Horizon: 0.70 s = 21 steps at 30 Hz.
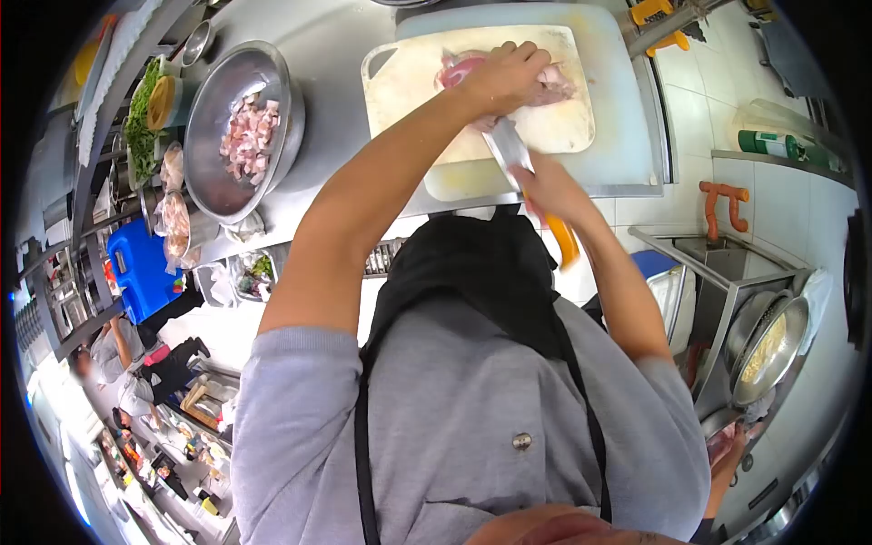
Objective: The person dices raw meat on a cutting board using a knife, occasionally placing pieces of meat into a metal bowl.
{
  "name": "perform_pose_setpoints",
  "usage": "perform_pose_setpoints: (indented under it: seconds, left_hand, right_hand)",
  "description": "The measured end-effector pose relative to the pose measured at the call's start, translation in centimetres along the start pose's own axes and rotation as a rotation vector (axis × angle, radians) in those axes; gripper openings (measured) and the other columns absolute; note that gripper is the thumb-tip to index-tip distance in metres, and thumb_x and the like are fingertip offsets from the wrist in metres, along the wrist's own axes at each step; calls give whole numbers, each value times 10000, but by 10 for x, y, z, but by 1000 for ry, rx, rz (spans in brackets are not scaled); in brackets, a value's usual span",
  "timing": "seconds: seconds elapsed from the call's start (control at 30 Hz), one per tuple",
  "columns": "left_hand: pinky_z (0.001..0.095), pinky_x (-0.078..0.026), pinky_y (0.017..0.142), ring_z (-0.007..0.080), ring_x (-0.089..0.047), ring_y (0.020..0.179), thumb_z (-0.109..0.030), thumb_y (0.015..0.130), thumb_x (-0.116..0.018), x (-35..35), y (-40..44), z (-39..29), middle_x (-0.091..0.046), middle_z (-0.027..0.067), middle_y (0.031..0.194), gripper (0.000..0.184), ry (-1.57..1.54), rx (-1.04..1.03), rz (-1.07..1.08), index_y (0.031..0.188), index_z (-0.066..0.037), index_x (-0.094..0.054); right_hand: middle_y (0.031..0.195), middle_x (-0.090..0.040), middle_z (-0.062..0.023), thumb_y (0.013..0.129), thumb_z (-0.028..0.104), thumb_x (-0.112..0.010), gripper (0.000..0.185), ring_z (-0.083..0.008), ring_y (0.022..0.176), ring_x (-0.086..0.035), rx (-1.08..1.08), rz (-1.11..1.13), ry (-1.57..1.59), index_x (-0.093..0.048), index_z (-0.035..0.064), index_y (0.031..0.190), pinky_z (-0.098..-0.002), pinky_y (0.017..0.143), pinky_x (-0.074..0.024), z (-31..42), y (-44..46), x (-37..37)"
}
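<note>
A piece of raw meat (556,86) lies on the white cutting board (400,109), partly hidden under my left hand (510,80). The fingers of that hand are bent over the meat and press it down. My right hand (556,189) is closed around a knife (505,150) with a yellow handle. Its blade points up and left, and its tip end reaches the meat just below my left hand. Slight blur covers the right hand. To the left, a metal bowl (204,150) contains diced raw meat (251,138).
Beneath the board is a larger pale board (622,118) on the steel counter (336,73). Bagged food (174,218) and a container of greens (141,127) stand beyond the bowl. A sink (727,259) and colander (772,350) are at right. Other people (118,350) are in the lower left.
</note>
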<state>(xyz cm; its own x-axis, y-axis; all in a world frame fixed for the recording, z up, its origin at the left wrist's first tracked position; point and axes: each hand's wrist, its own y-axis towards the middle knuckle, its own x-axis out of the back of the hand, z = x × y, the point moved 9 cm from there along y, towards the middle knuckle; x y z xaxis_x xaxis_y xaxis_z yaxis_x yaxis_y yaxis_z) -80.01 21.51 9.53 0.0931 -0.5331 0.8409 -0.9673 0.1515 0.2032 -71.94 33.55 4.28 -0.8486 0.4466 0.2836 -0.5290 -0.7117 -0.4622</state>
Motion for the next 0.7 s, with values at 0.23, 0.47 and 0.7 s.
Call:
perform_pose_setpoints:
  seconds: [0.23, 0.47, 0.7]
  left_hand:
    - [486, -459, 970, 399, -528, 1109, -150, 867, -612, 4, -7, -13, -556, 165, 1205, 352, 70, 0, 54, 1198, -53, -539]
    - [492, -474, 978, 415, -531, 1132, -275, 889, -676, 6, -6, 1, -565, 177, 1213, 343, -12, 65, -40, 1175, -89, -642]
    - [373, -536, 837, 253, -652, 978, -190, 968, -592, 78, -5, 46, -660, 151, 1115, 245, -969, 201, -432, 1150, -32, -638]
  right_hand:
    - [652, -622, -156, 1033, 243, -555, 343, -240, 470, -606, -111, 35, -183, -544, -50, 1211, -404, 427, -469, 14, 8, -3]
    - [614, -613, -190, 1040, 230, -530, 348, -294, 407, -595, -95, 47, -164, -533, -101, 1148, -412, 390, -474, 30, 24, -8]
    - [585, -589, -156, 1046, 285, -521, 332, -257, 410, -585, -124, 89, -228, -529, -47, 1044, -402, 370, -456, -5, -62, 0]
